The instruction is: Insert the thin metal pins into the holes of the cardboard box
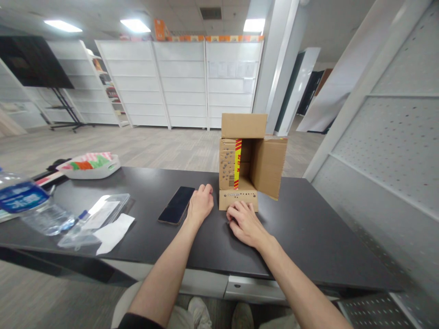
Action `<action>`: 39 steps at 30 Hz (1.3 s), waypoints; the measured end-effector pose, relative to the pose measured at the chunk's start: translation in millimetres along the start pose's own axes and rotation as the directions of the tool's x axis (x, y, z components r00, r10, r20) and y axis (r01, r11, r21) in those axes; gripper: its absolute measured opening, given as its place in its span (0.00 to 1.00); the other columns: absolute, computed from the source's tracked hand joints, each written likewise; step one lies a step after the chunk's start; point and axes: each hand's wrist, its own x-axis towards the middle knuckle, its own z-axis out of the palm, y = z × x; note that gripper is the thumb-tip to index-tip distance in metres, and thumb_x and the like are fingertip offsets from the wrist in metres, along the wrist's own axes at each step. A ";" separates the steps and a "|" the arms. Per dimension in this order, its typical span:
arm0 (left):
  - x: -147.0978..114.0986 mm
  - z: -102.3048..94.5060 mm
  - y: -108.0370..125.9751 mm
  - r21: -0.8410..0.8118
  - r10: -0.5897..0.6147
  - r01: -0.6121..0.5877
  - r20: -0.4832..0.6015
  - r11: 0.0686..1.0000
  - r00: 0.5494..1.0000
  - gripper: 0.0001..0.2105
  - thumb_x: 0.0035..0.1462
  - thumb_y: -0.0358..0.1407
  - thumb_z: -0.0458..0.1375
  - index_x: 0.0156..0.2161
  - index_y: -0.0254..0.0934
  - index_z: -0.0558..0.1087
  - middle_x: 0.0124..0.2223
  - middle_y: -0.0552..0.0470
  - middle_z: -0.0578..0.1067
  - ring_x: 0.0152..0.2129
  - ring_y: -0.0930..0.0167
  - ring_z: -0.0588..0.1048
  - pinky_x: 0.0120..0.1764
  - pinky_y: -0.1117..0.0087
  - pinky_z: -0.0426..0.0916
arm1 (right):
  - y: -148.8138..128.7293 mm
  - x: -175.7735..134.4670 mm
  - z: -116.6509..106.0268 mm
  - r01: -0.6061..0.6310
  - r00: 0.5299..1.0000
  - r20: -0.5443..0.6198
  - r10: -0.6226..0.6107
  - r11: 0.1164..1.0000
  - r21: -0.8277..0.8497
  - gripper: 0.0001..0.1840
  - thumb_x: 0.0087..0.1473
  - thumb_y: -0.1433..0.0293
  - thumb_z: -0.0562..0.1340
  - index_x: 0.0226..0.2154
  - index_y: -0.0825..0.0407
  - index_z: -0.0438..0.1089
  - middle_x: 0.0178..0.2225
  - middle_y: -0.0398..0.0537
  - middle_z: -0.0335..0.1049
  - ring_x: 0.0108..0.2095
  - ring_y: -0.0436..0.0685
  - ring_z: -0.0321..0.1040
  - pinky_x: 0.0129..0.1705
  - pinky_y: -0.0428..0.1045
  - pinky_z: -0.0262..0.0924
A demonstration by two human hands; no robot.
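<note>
An upright cardboard box (227, 164) stands open towards me on the dark table, with yellow and red tape down its front panel. Rows of small dark round dots mark that panel and the lower flap (238, 196). My right hand (244, 223) is at this flap's front edge, fingers bent and closed together; a tiny glint shows by the thumb tip, too small to name. Resting on the table left of the box, my left hand (201, 203) has its fingers curled in, with nothing visible in them. Beside it lies a smartphone (177, 205), screen dark.
A water bottle (27, 201) is at the left, by a clear plastic case (103, 214) and a white paper (115, 233). Behind them sits a white tray (91, 171) with colourful packets. A perforated panel (387, 151) borders the table's right side.
</note>
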 end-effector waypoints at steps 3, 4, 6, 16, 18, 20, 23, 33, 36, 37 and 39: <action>0.1 -0.8 0.5 -0.003 -0.006 0.006 0.010 1.000 1.000 0.09 0.63 0.28 0.48 0.43 0.39 0.69 0.43 0.48 0.72 0.36 0.67 0.74 0.44 0.67 0.65 | 3.8 1.1 3.2 -0.040 0.995 -0.095 0.041 0.999 0.020 0.09 0.52 0.79 0.54 0.32 0.49 0.63 0.37 0.46 0.67 0.41 0.58 0.62 0.43 0.53 0.49; 0.1 -0.8 0.6 -0.003 -0.008 0.008 0.010 1.000 1.000 0.09 0.63 0.28 0.48 0.43 0.39 0.69 0.43 0.48 0.72 0.36 0.68 0.74 0.44 0.67 0.65 | 5.8 1.6 4.5 -0.052 0.989 -0.138 0.056 0.998 0.035 0.09 0.53 0.79 0.54 0.32 0.49 0.63 0.37 0.46 0.67 0.41 0.58 0.62 0.43 0.53 0.49; 0.3 -0.4 0.4 -0.004 -0.011 0.011 0.006 1.000 1.000 0.09 0.63 0.28 0.48 0.43 0.39 0.69 0.43 0.48 0.72 0.36 0.68 0.74 0.44 0.67 0.65 | 10.7 2.8 7.6 -0.065 0.968 -0.239 0.082 0.995 0.077 0.07 0.54 0.77 0.55 0.32 0.49 0.63 0.37 0.46 0.68 0.41 0.58 0.64 0.44 0.53 0.51; 1.1 3.2 -2.2 -0.008 -0.004 0.004 0.003 1.000 1.000 0.09 0.63 0.28 0.48 0.43 0.40 0.69 0.43 0.48 0.72 0.36 0.68 0.73 0.44 0.66 0.65 | 36.7 9.8 16.1 -0.155 0.756 -0.577 0.311 0.940 0.303 0.01 0.56 0.69 0.58 0.34 0.48 0.64 0.32 0.46 0.71 0.34 0.58 0.68 0.40 0.53 0.62; 1.5 3.8 -2.7 -0.011 -0.002 0.002 0.003 1.000 1.000 0.09 0.63 0.28 0.48 0.43 0.40 0.69 0.43 0.48 0.72 0.36 0.68 0.73 0.44 0.67 0.65 | 38.8 11.1 16.5 -0.173 0.723 -0.597 0.347 0.928 0.331 0.02 0.57 0.68 0.58 0.35 0.48 0.64 0.32 0.46 0.72 0.34 0.58 0.69 0.40 0.54 0.63; 1.8 4.3 -3.0 -0.010 0.000 0.000 0.003 1.000 1.000 0.09 0.63 0.28 0.48 0.42 0.40 0.69 0.43 0.48 0.72 0.36 0.68 0.73 0.44 0.67 0.65 | 40.5 12.5 16.7 -0.167 0.701 -0.612 0.366 0.919 0.358 0.05 0.58 0.67 0.59 0.38 0.48 0.64 0.34 0.47 0.73 0.35 0.58 0.70 0.41 0.54 0.64; 1.7 4.9 -3.2 -0.006 0.006 -0.006 -0.002 1.000 1.000 0.09 0.62 0.28 0.48 0.42 0.40 0.69 0.42 0.48 0.72 0.35 0.68 0.73 0.43 0.66 0.65 | 42.5 14.7 16.4 -0.139 0.690 -0.634 0.350 0.923 0.358 0.07 0.59 0.67 0.58 0.41 0.49 0.64 0.35 0.48 0.73 0.36 0.58 0.70 0.41 0.55 0.65; 1.4 5.7 -3.9 0.009 0.004 -0.004 -0.007 1.000 1.000 0.09 0.63 0.29 0.48 0.42 0.40 0.69 0.42 0.49 0.72 0.35 0.68 0.74 0.44 0.67 0.65 | 46.1 16.5 16.7 -0.119 0.696 -0.658 0.288 0.949 0.291 0.04 0.62 0.67 0.57 0.37 0.49 0.67 0.34 0.48 0.74 0.35 0.58 0.71 0.41 0.54 0.65; 1.4 4.5 -3.0 0.008 -0.006 0.006 -0.001 1.000 1.000 0.09 0.63 0.29 0.48 0.42 0.40 0.69 0.42 0.48 0.72 0.35 0.68 0.73 0.44 0.67 0.65 | 45.9 16.5 16.4 -0.129 0.699 -0.653 0.293 0.949 0.288 0.05 0.62 0.67 0.57 0.37 0.49 0.67 0.34 0.48 0.74 0.36 0.58 0.71 0.42 0.54 0.65; 1.3 4.1 -2.7 0.007 -0.007 0.007 0.003 1.000 1.000 0.09 0.63 0.29 0.48 0.42 0.40 0.69 0.42 0.48 0.72 0.35 0.68 0.73 0.44 0.67 0.65 | 45.6 16.5 16.2 -0.132 0.701 -0.649 0.296 0.948 0.289 0.05 0.62 0.67 0.57 0.37 0.49 0.67 0.34 0.48 0.74 0.36 0.58 0.71 0.42 0.54 0.65; 1.2 3.3 -2.2 0.004 -0.008 0.008 0.009 1.000 1.000 0.09 0.63 0.29 0.48 0.43 0.40 0.69 0.43 0.48 0.72 0.36 0.68 0.74 0.44 0.67 0.65 | 45.1 16.5 15.7 -0.138 0.708 -0.638 0.302 0.946 0.294 0.05 0.62 0.67 0.57 0.36 0.49 0.67 0.34 0.49 0.74 0.36 0.58 0.71 0.43 0.54 0.65</action>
